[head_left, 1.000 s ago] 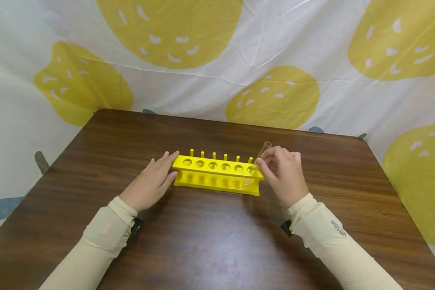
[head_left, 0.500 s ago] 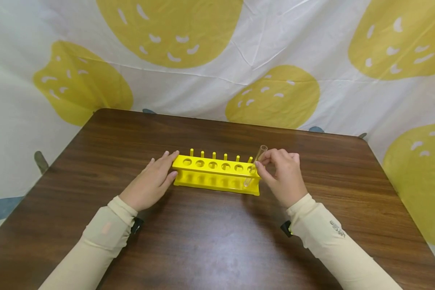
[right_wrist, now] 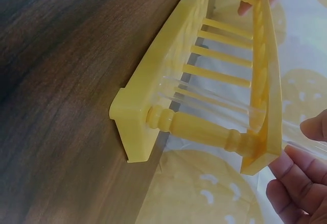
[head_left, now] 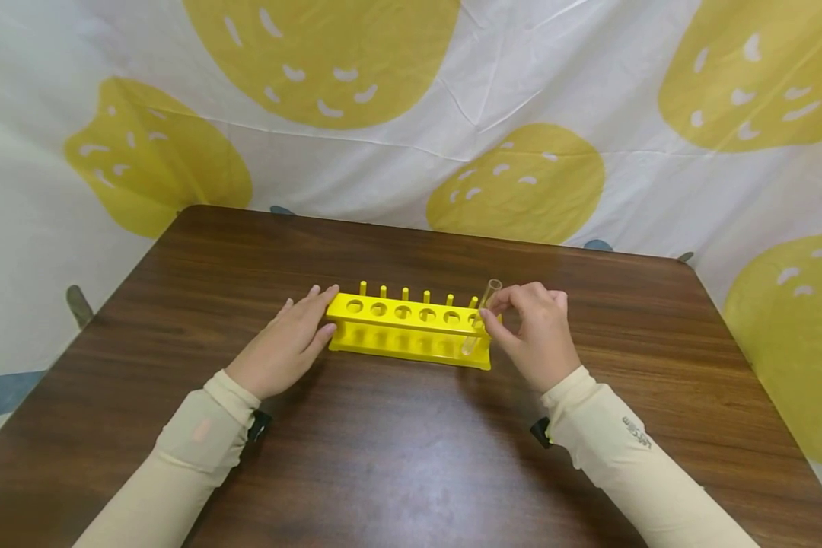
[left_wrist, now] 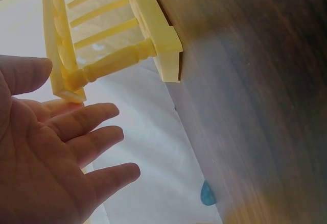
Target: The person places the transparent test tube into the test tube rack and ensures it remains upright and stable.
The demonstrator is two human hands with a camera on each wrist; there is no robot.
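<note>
A yellow test tube rack (head_left: 411, 323) stands on the table, with a row of round holes along its top plate and upright pegs behind them. My right hand (head_left: 537, 335) pinches a clear glass test tube (head_left: 492, 289) between thumb and fingers near its upper part. The tube passes through the rightmost hole, slightly tilted; in the right wrist view the lower part of the test tube (right_wrist: 204, 101) reaches down to the base. My left hand (head_left: 281, 342) touches the rack's left end, thumb at the front and index finger at the back corner, its fingers (left_wrist: 92, 119) straight and spread.
The dark wooden table (head_left: 397, 457) has rounded far corners. Behind it hangs a white cloth (head_left: 356, 164) with yellow fruit-like prints. Both forearms wear pale sleeves (head_left: 199, 434) with black devices (head_left: 259, 426) at the wrists.
The test tube's upper end has shifted left and slightly down, so the tube stands more upright in the rightmost hole. My right hand moved a little left with it; the left hand stayed still.
</note>
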